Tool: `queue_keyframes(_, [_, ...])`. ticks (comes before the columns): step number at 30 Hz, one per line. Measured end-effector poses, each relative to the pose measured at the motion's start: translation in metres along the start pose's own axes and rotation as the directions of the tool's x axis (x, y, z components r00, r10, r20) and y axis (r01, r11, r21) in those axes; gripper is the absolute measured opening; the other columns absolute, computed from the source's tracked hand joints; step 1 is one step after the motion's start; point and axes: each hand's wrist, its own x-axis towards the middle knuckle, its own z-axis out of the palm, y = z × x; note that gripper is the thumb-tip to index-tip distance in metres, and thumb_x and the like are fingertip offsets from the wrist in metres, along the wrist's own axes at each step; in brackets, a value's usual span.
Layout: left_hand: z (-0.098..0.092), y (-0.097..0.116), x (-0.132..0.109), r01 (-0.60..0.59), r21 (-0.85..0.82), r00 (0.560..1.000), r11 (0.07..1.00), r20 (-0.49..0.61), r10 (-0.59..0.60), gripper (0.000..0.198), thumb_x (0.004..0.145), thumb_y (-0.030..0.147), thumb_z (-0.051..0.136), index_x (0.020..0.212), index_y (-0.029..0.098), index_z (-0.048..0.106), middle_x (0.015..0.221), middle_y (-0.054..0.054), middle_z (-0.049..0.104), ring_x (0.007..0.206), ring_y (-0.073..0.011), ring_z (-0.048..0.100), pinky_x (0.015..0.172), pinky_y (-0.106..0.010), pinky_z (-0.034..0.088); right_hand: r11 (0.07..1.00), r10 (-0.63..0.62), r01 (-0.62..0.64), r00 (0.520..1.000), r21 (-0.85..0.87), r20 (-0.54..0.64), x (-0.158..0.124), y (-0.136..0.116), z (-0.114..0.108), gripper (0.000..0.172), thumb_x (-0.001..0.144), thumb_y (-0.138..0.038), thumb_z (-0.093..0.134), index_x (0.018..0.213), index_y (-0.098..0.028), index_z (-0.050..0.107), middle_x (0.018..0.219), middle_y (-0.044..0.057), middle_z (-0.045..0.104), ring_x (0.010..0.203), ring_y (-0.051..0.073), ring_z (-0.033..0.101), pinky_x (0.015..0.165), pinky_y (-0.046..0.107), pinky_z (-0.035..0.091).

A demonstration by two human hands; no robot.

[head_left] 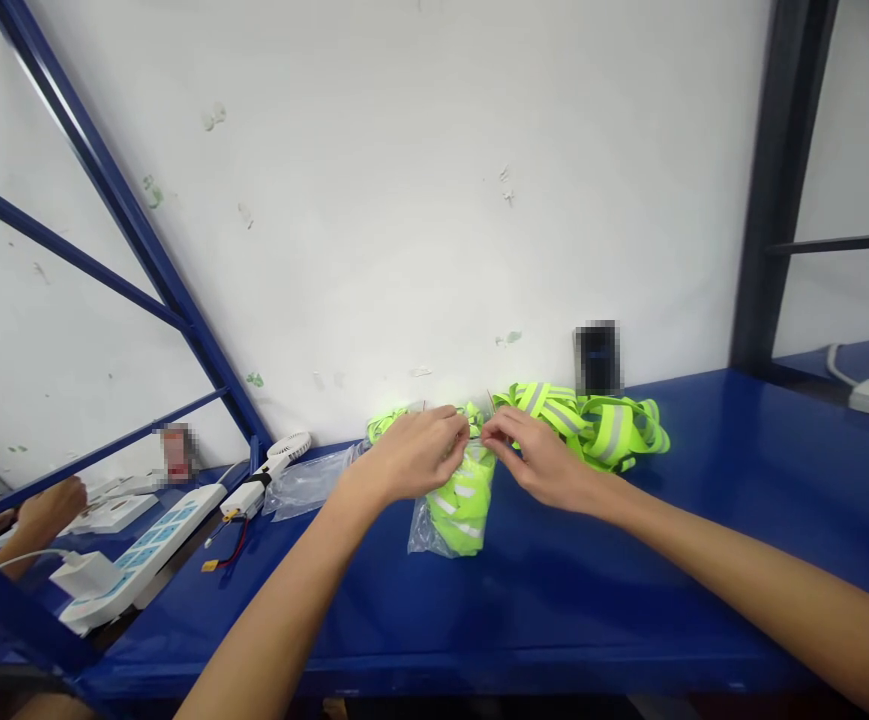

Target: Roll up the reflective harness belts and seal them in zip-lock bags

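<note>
In the head view, a clear plastic bag [426,530] hangs or stands just above the blue surface, holding folded neon-yellow reflective straps [464,505] with silver stripes. My left hand [419,455] pinches the bag's upper left edge, its fingertips closed. Opposite it, my right hand [543,460] pinches the upper right edge with thumb and fingers together. Thin red lines show at the bag's top near both hands. Behind my right hand lies a loose heap of the same reflective straps [618,430]. More yellow straps [385,425] show behind my left hand, partly hidden.
An empty clear bag [310,485] lies left on the blue shelf [591,600], beside a small white fan [289,450] and a battery with wires [243,500]. A power strip [149,555] stands further left. Another person's hand [51,510] is beyond the blue frame [126,220]. A dark box [597,360] leans on the wall.
</note>
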Motion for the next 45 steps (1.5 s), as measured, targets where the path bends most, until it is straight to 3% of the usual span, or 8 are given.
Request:
queue_keyframes(9, [-0.016, 0.004, 0.007, -0.069, -0.094, 0.994, 0.993, 0.078, 0.076, 0.020, 0.090, 0.022, 0.044, 0.075, 0.019, 0.057, 0.074, -0.004, 0.059, 0.066, -0.0165, 0.053, 0.065, -0.027, 0.037, 0.995, -0.085, 0.084, 0.996, -0.058, -0.024, 0.000, -0.007, -0.003, 0.014, 0.098, -0.022, 0.041, 0.098, -0.020, 0.055, 0.089, 0.006, 0.056, 0.081, 0.019, 0.053, 0.073, 0.033, 0.044])
queue_keyframes(17, [0.001, -0.002, -0.005, 0.026, 0.002, 0.990, 1.000, 0.136, -0.026, 0.026, 0.097, 0.038, 0.037, 0.084, 0.021, 0.052, 0.052, 0.003, 0.039, 0.043, -0.0138, 0.037, 0.051, -0.026, 0.026, 0.960, -0.217, 0.229, 0.972, -0.164, 0.087, 0.007, -0.002, -0.017, 0.029, 0.099, -0.024, 0.036, 0.097, -0.017, 0.064, 0.081, 0.007, 0.053, 0.064, 0.017, 0.049, 0.058, 0.029, 0.040])
queue_keyframes(23, [0.018, -0.050, -0.015, 0.168, -0.160, 0.986, 0.973, 0.005, -0.169, 0.029, 0.098, 0.037, 0.032, 0.080, 0.021, 0.047, 0.052, 0.005, 0.038, 0.044, -0.0128, 0.035, 0.050, -0.025, 0.026, 0.992, -0.038, 0.046, 0.997, -0.121, 0.066, 0.026, 0.015, -0.062, 0.033, 0.094, -0.039, 0.049, 0.121, -0.021, 0.058, 0.105, 0.010, 0.064, 0.081, 0.020, 0.063, 0.074, 0.033, 0.049])
queue_keyframes(25, [0.031, -0.082, -0.017, 0.295, -0.240, 0.929, 0.925, -0.153, -0.336, 0.033, 0.097, 0.040, 0.029, 0.076, 0.021, 0.045, 0.055, 0.004, 0.041, 0.051, -0.0134, 0.041, 0.054, -0.024, 0.030, 0.974, 0.095, -0.090, 0.995, -0.210, 0.014, 0.027, 0.029, -0.080, 0.033, 0.095, -0.040, 0.045, 0.117, -0.021, 0.060, 0.110, 0.010, 0.065, 0.083, 0.021, 0.065, 0.072, 0.033, 0.050])
queue_keyframes(29, [0.070, -0.143, -0.014, 0.662, -0.373, 0.616, 0.650, -0.223, -0.755, 0.040, 0.097, 0.043, 0.021, 0.087, 0.019, 0.052, 0.075, -0.004, 0.058, 0.073, -0.0199, 0.057, 0.067, -0.028, 0.041, 0.867, 0.261, -0.204, 0.963, -0.455, 0.064, 0.021, 0.061, -0.090, 0.035, 0.094, -0.039, 0.040, 0.112, -0.019, 0.062, 0.105, 0.010, 0.067, 0.086, 0.025, 0.065, 0.072, 0.037, 0.051])
queue_keyframes(32, [0.099, -0.165, -0.016, 0.722, -0.381, 0.552, 0.577, -0.185, -0.813, 0.041, 0.095, 0.040, 0.027, 0.112, 0.013, 0.052, 0.095, -0.014, 0.063, 0.093, -0.0272, 0.060, 0.082, -0.037, 0.044, 0.780, 0.322, -0.168, 0.934, -0.603, 0.156, 0.014, 0.078, -0.078, 0.039, 0.093, -0.040, 0.039, 0.113, -0.017, 0.063, 0.112, 0.014, 0.064, 0.098, 0.030, 0.062, 0.078, 0.042, 0.050])
queue_keyframes(40, [0.137, -0.152, -0.035, 0.705, -0.224, 0.636, 0.673, -0.220, -0.739, 0.073, 0.085, 0.060, 0.044, 0.144, 0.018, 0.031, 0.152, -0.020, 0.022, 0.139, -0.0399, 0.024, 0.106, -0.054, 0.029, 0.702, 0.484, -0.234, 0.850, -0.672, 0.209, 0.010, 0.092, -0.041, 0.077, 0.084, -0.059, 0.048, 0.149, -0.025, 0.026, 0.144, 0.019, 0.041, 0.115, 0.038, 0.055, 0.082, 0.045, 0.048])
queue_keyframes(45, [0.135, -0.161, -0.036, 0.615, -0.025, 0.776, 0.788, -0.161, -0.610, 0.083, 0.083, 0.053, 0.053, 0.148, 0.013, 0.019, 0.150, -0.022, 0.030, 0.133, -0.0359, 0.038, 0.102, -0.047, 0.037, 0.690, 0.530, -0.208, 0.797, -0.693, 0.288, 0.020, 0.106, -0.032, 0.058, 0.083, -0.038, 0.056, 0.138, -0.023, 0.045, 0.125, 0.017, 0.058, 0.093, 0.030, 0.065, 0.069, 0.034, 0.046])
